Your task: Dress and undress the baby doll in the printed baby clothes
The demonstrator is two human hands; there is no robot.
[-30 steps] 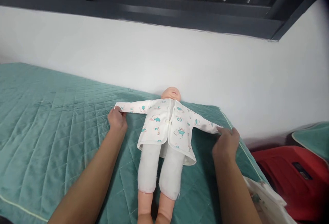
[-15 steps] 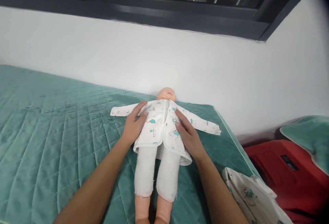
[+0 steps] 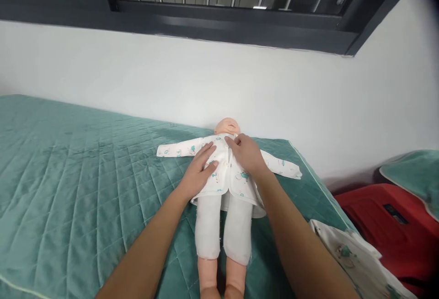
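A baby doll (image 3: 207, 226) lies on its back, its head toward the wall and its legs toward me. It wears a white baby jacket (image 3: 222, 189) with small green prints, both sleeves spread outward. The jacket's front edges meet near the middle of the chest, with a gap above. My left hand (image 3: 199, 171) rests open on the jacket's left side, fingers spread. Near the collar, my right hand (image 3: 247, 152) is closed with thumb and fingers at the jacket's front edge. Part of that edge is hidden under the fingers.
A green quilted cover (image 3: 85, 189) lies under the doll. At the lower right is a folded printed white cloth (image 3: 350, 253), partly behind my forearm. Beyond the bed's edge stands a red plastic object (image 3: 373, 207). A white wall (image 3: 164, 79) rises behind, below a dark-framed window (image 3: 233, 27).
My right hand has moved from the jacket's side up to the collar and closed there. My left hand stays on the jacket's left side. The view has shifted slightly.
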